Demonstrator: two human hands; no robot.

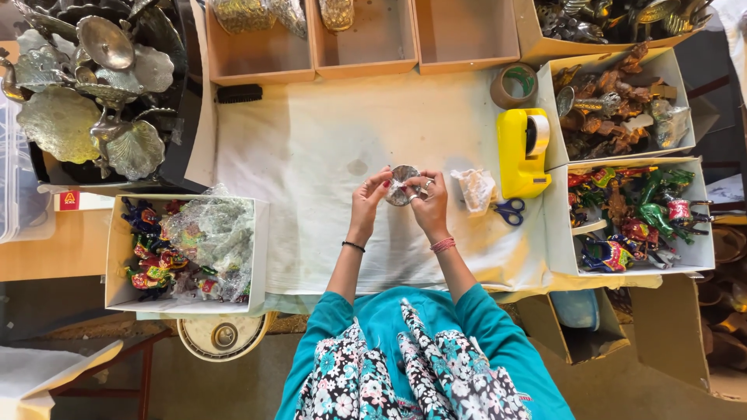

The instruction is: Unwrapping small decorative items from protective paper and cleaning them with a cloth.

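White cloth-covered table; left hand and right hand, fingers clamped on small round shiny wrapped ornament.

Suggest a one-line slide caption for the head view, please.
Both hands, left hand and right hand, hold a small wrapped metal piece above the white cloth.

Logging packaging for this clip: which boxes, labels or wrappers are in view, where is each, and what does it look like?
White box, left of the hands: square, holds colourful figures under clear wrap.
Two white boxes, right: colourful and brown figures.
Tan cardboard trays, top: shallow, mostly bare.
Red label, left edge: small, square.
Yellow tape dispenser, right of centre.
Both hands, left and right, hold a small silvery wrapped piece.
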